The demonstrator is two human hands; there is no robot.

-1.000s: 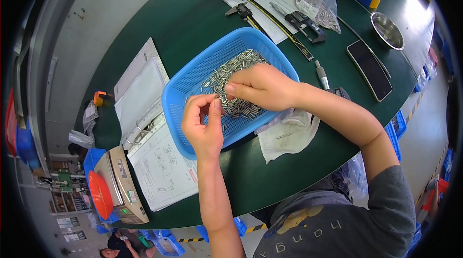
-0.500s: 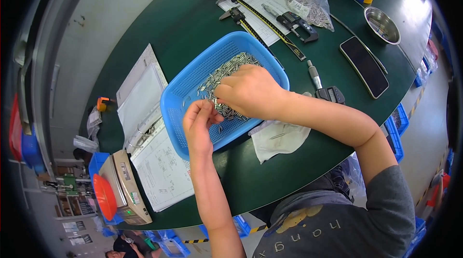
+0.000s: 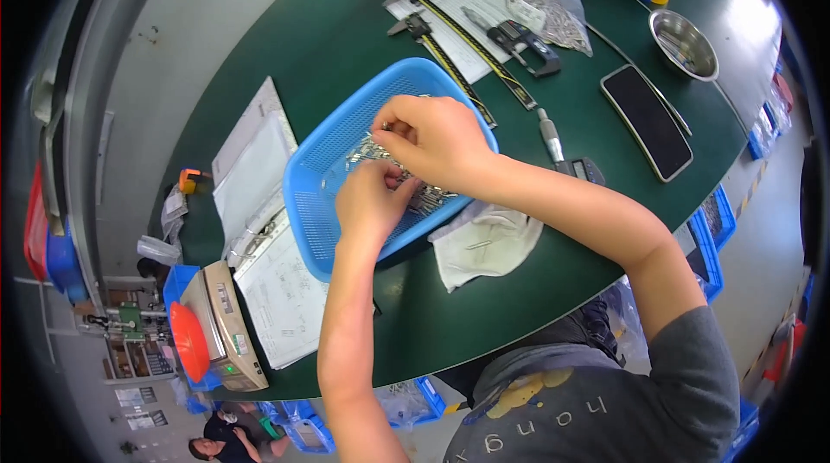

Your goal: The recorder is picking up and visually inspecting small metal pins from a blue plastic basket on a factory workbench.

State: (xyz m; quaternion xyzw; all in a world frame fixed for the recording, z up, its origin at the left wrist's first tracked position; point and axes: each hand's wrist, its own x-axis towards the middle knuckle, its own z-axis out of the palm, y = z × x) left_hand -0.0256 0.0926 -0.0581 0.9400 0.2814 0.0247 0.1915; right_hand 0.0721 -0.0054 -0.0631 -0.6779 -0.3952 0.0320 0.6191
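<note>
A blue plastic basket [image 3: 304, 234] with perforated walls stands in front of me, holding a heap of small shiny metal pins [image 3: 430, 200]. My left hand [image 3: 370, 202] reaches into it from the near side, with fingers curled and the thumb close to them above the pins. Over the heap, just beyond and to the right, my right hand [image 3: 439, 139] is closed, thumb against bent fingers. Whatever either hand pinches is hidden or too small to make out. A white cloth [image 3: 484, 262] with a thin metal piece on it lies against the basket's near right side.
Left of the basket lies an open binder [image 3: 281, 312] beside a scale [image 3: 226, 329] with an orange-red tray [image 3: 188, 342]. Calipers [image 3: 450, 50], a micrometer [image 3: 527, 44] and a bag of pins [image 3: 553, 18] lie behind; a phone [image 3: 647, 121] and steel bowl [image 3: 683, 44] are at right.
My left hand has moved up and rightward, further over the pins. My right hand has turned and shifted slightly left, its thumb side now showing. The whole view has shifted a little.
</note>
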